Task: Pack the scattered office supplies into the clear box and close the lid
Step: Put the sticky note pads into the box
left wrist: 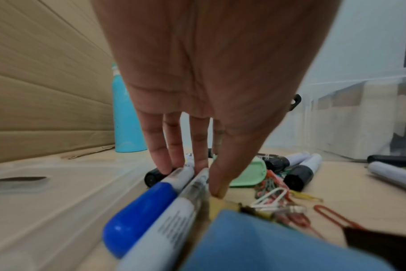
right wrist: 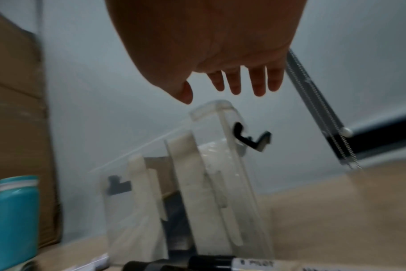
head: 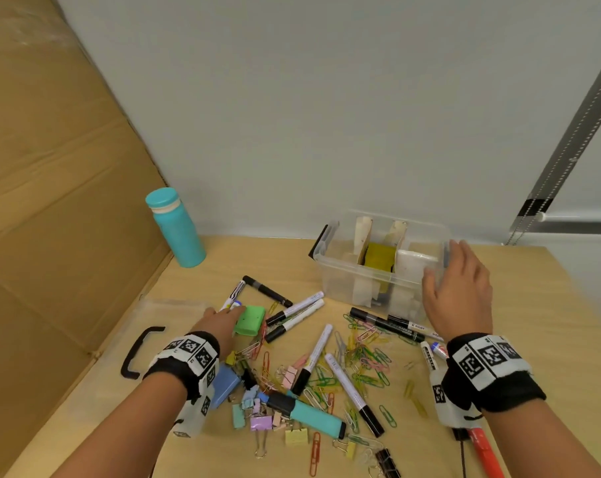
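- Most of the office supplies are seen scattered on the light wooden surface point(head: 464, 270): white-barrelled markers with black caps point(head: 294, 310), a heap of coloured wire paper clips point(head: 364, 360), pastel binder clips point(head: 275, 417), a teal highlighter with a black cap point(head: 309, 414) and a small green plastic case point(head: 250, 320).
- The clear plastic box with black side latches point(head: 340, 274) is placed open at the far right of the surface; pale dividers and something yellow are seen inside, but none of the scattered supplies can be made out in it.
- The clear lid with a black handle point(head: 168, 312) is laid flat at the left, well apart from the box.
- The left hand point(left wrist: 197, 82) is lowered onto two markers, one with a blue cap point(left wrist: 139, 216); fingertips point(left wrist: 163, 167) and thumb are pressed against the barrels, straight rather than curled, so the grip is judged not yet closed.
- The right hand point(head: 459, 291) is held at the right wall of the box with loose, spread fingers; nothing is grasped, and contact with the rim cannot be told.
- Packing is judged barely begun: nearly everything is left to be gathered, and the lid is yet to be fitted and latched.
- A turquoise bottle point(head: 176, 227) stands near the cardboard wall point(head: 51, 167), apart from the task.
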The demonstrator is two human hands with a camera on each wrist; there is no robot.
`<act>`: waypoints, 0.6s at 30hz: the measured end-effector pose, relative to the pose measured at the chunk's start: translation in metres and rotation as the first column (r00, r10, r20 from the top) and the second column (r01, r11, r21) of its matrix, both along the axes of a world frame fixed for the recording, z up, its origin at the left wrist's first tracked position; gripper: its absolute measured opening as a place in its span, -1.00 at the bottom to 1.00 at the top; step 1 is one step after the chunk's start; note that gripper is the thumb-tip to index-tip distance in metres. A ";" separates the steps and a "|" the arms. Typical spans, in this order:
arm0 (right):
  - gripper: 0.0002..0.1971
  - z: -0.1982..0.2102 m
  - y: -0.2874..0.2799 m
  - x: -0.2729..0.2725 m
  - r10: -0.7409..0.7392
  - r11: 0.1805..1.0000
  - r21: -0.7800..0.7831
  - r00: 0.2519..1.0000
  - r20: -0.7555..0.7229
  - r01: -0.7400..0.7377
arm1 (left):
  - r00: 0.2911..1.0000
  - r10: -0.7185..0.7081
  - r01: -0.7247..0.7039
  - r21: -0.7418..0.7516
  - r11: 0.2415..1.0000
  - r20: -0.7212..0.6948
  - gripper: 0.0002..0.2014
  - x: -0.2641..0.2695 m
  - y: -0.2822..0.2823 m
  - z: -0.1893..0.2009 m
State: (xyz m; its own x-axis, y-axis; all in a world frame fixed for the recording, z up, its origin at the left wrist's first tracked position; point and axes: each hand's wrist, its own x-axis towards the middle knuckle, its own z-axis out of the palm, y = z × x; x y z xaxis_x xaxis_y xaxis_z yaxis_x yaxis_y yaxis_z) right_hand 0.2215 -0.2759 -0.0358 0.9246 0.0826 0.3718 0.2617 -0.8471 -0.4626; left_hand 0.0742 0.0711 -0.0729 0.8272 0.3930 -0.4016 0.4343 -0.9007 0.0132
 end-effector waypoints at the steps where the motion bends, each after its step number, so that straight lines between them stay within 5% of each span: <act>1: -0.42 0.005 0.005 -0.009 0.044 0.999 -0.014 0.997 0.057 -0.043 | 1.000 -0.011 0.011 -0.005 1.000 0.008 -0.36 -0.002 0.002 0.000; 4: -0.54 0.016 0.030 -0.044 0.268 0.962 -0.094 0.949 0.166 -0.256 | 0.999 -0.033 0.034 -0.020 0.999 0.026 -0.38 -0.006 0.006 0.001; 7: -0.70 0.014 0.069 -0.080 0.559 0.820 -0.223 0.820 0.120 -0.527 | 1.000 -0.005 0.006 -0.040 0.999 0.026 -0.35 -0.006 0.007 0.001; 10: -0.77 -0.003 0.113 -0.112 0.840 0.496 -0.341 0.541 -0.046 -0.799 | 0.999 -0.005 0.007 -0.048 0.999 0.044 -0.41 -0.008 0.006 0.002; 13: -0.72 -0.023 0.156 -0.138 0.939 0.200 -0.436 0.299 -0.171 -0.877 | 0.991 -0.098 0.097 0.009 0.995 0.093 -0.43 -0.008 0.006 0.005; 16: -0.56 -0.037 0.186 -0.156 0.904 0.096 -0.423 0.257 -0.341 -0.901 | 0.970 -0.192 0.191 0.022 0.981 0.150 -0.34 0.000 0.009 0.009; 18: -0.48 -0.042 0.199 -0.160 0.873 0.111 -0.397 0.281 -0.399 -0.911 | 0.962 -0.243 0.246 -0.006 0.969 0.123 -0.27 0.008 0.012 0.010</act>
State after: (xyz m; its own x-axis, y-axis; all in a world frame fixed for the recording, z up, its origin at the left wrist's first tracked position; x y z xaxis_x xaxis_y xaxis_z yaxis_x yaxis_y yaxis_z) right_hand 0.0614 -0.0773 -0.0774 0.0720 0.9929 -0.0947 0.9849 -0.0858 -0.1503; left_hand 0.0823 0.0829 -0.0627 0.9398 0.1651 -0.2992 0.1947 -0.9782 0.0718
